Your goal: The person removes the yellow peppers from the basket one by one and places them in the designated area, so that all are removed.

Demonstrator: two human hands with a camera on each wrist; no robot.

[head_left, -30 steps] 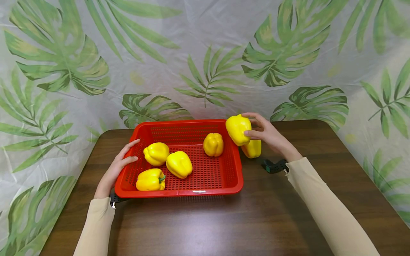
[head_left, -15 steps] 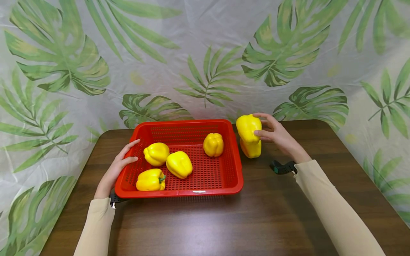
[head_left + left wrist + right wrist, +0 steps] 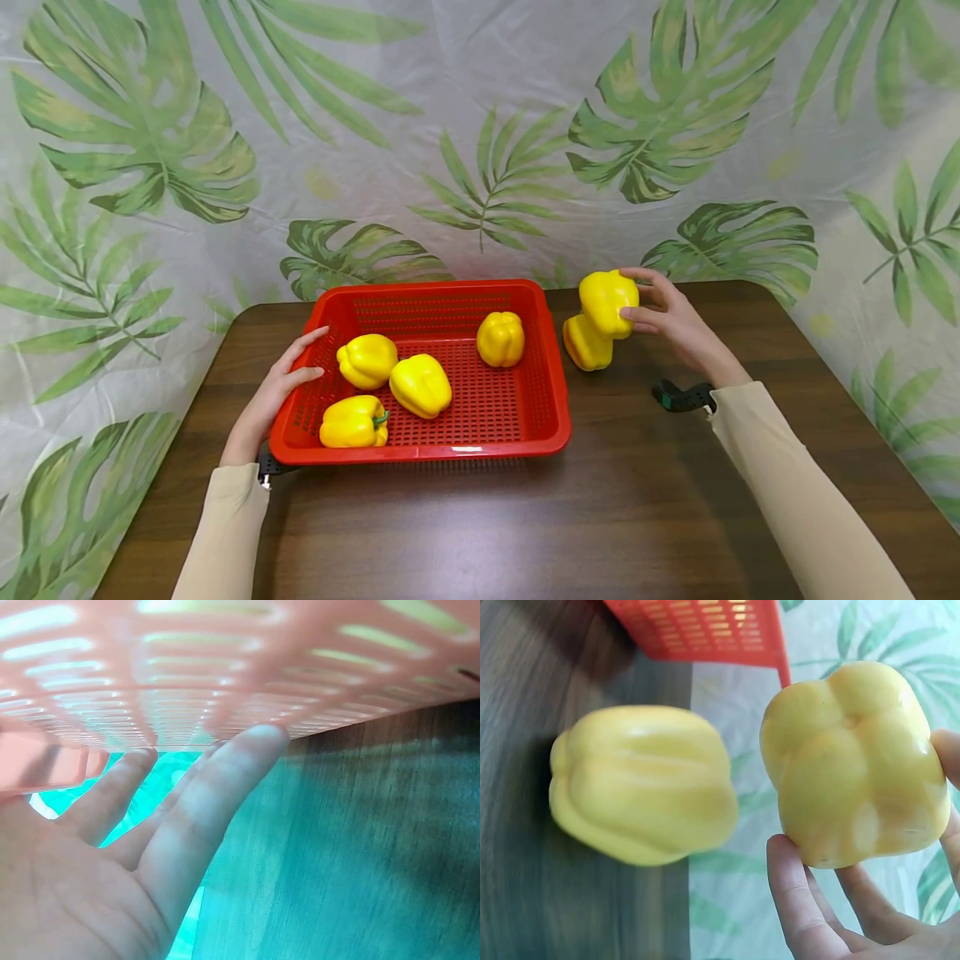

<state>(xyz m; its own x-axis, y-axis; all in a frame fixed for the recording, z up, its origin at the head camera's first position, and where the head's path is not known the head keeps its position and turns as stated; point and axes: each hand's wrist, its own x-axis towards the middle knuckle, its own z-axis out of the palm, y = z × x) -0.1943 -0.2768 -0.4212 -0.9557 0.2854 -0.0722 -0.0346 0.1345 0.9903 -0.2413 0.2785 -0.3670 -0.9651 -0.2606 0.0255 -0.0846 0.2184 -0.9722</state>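
My right hand grips a yellow bell pepper between thumb and fingers, raised above the table to the right of the basket. Its lobed end faces the right wrist camera. Partly hidden behind it in the head view, another yellow bell pepper rests on the table beside the basket. My left hand lies at the left side of the red plastic basket, extended fingers touching its slotted wall. Several yellow bell peppers lie inside, including one with a green stem near the front left.
The dark wooden table extends in front of the basket and to its right. Behind it hangs a pale cloth printed with green leaves. A black wrist strap sits at the right wrist.
From above the basket's right rim, my right hand has moved further right with the held bell pepper, past the one on the table. The left hand and basket have stayed still.
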